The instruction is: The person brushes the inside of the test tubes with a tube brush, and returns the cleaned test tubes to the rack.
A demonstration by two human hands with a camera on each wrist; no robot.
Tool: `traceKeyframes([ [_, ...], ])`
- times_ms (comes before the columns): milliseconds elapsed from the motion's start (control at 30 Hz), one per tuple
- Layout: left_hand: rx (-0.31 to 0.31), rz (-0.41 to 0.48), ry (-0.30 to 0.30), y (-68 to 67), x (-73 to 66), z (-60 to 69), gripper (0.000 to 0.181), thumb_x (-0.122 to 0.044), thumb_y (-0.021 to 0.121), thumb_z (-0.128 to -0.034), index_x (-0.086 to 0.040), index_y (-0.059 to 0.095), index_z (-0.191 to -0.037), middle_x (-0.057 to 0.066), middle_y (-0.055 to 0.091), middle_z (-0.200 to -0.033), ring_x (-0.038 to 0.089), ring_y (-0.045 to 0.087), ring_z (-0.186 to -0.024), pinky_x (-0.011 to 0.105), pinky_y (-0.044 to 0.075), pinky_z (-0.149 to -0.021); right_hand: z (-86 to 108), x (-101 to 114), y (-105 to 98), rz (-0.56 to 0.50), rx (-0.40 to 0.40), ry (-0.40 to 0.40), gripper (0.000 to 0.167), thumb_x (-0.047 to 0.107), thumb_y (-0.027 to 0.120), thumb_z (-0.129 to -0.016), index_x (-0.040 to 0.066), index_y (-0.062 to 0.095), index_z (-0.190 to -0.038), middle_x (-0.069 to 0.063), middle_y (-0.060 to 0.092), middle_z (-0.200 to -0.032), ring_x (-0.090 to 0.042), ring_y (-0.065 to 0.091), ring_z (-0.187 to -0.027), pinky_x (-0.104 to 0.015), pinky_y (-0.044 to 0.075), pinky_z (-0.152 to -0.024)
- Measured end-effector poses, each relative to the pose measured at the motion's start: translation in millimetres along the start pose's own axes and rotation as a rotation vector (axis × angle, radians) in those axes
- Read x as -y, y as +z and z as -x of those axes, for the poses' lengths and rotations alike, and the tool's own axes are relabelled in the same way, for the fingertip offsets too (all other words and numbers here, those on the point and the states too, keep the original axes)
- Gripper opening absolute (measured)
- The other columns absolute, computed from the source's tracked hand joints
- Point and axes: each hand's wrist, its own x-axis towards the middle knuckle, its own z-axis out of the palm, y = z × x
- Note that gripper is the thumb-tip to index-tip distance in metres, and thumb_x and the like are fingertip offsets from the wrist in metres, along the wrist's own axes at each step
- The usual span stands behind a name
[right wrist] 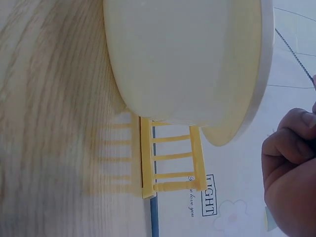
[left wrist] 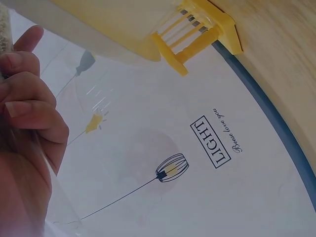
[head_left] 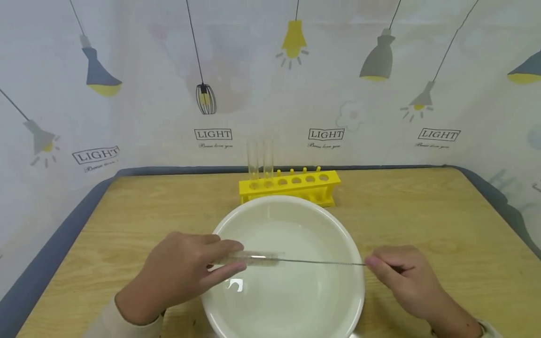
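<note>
My left hand (head_left: 190,265) grips a clear glass test tube (head_left: 274,257) lying nearly level over a white basin (head_left: 357,291). The bristles of a test tube brush (head_left: 321,262) are inside the tube, and its twisted wire runs out to the right. At the basin's right rim my right hand (head_left: 407,279) pinches the wire's far end between thumb and curled fingers. In the left wrist view, the curled left fingers (left wrist: 34,94) show at the left edge. The right wrist view has the right hand (right wrist: 291,173) beside the thin wire (right wrist: 296,57). The tube's closed end is hidden by the left hand.
Behind the basin stands a yellow test tube rack (head_left: 289,182). Two clear test tubes (head_left: 268,162) stand upright at its left end. The wooden table (head_left: 422,211) meets a printed lamp-pattern cloth (head_left: 262,70) at the back and sides.
</note>
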Motion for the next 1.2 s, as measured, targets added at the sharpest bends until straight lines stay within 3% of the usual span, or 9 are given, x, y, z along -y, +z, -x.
traceKeyframes([
  [233,0.004,-0.018,-0.004,-2.9,4.7,-0.1,0.036,-0.053,0.050,-0.1013,-0.026,0.073,-0.094,-0.017,0.055,-0.061,-0.007,0.039,-0.050,0.012,0.032,-0.044,-1.8,-5,-4,-0.075,-0.012,-0.002,0.049,-0.031,0.045,-0.083,0.010,0.040,-0.058,0.001,0.033,-0.052,-0.008,0.027,-0.044,-0.014,0.023,-0.040],
  [467,-0.006,-0.033,-0.022,-4.5,8.8,0.5,0.040,-0.055,0.048,-0.1014,-0.026,0.074,-0.092,-0.017,0.056,-0.061,-0.007,0.037,-0.049,0.012,0.031,-0.044,-4.6,-4,-7,-0.064,0.016,0.040,0.048,-0.029,0.044,-0.086,0.010,0.040,-0.058,0.000,0.034,-0.051,-0.011,0.028,-0.043,-0.015,0.025,-0.040],
  [633,-0.022,-0.038,-0.028,-5.4,10.5,0.7,0.044,-0.057,0.045,-0.1018,-0.026,0.074,-0.089,-0.017,0.051,-0.058,-0.009,0.032,-0.049,0.010,0.025,-0.044,-1.6,-8,-9,-0.092,-0.012,0.056,0.046,-0.029,0.043,-0.087,0.009,0.049,-0.061,-0.001,0.034,-0.051,-0.012,0.029,-0.043,-0.016,0.025,-0.039],
  [867,0.014,-0.026,-0.069,-5.8,12.1,2.9,0.041,-0.057,0.049,-0.1000,-0.027,0.075,-0.090,-0.018,0.049,-0.058,-0.009,0.030,-0.049,0.009,0.023,-0.045,-0.3,-16,-11,-0.210,-0.012,0.009,0.045,-0.031,0.036,-0.088,0.006,0.038,-0.060,-0.003,0.031,-0.052,-0.013,0.027,-0.043,-0.018,0.024,-0.039],
  [1200,0.022,-0.023,-0.082,-3.3,13.2,4.1,0.043,-0.058,0.046,-0.1008,-0.028,0.074,-0.088,-0.017,0.041,-0.056,-0.009,0.027,-0.050,0.009,0.021,-0.046,1.8,-20,-16,-0.267,-0.011,0.034,0.048,-0.030,0.030,-0.090,0.007,0.032,-0.060,-0.003,0.031,-0.053,-0.013,0.027,-0.044,-0.020,0.024,-0.040],
])
